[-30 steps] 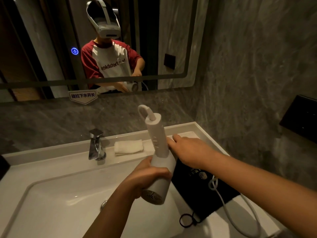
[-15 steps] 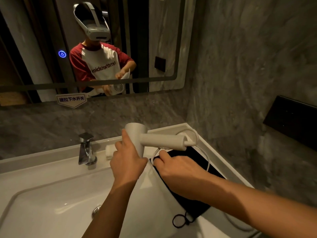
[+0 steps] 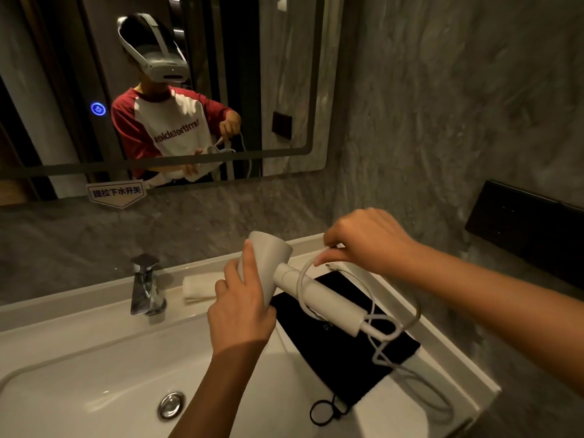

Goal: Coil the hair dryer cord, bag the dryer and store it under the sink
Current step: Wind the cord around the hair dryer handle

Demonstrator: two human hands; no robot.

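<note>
My left hand grips the barrel of the white hair dryer, whose handle points right and down over the counter. My right hand pinches the white cord above the handle. One loop of cord wraps over the handle; the rest trails down onto the counter's right corner. A flat black drawstring bag lies on the counter under the dryer, its cord loop at the front.
A white sink basin with a chrome drain lies below left. A chrome faucet and a folded white towel stand at the back. A mirror hangs above; a grey marble wall with a black panel is on the right.
The handle swung from upright to pointing right and down. My right hand rose from the bag, carrying the cord up and over the handle into a loop.
</note>
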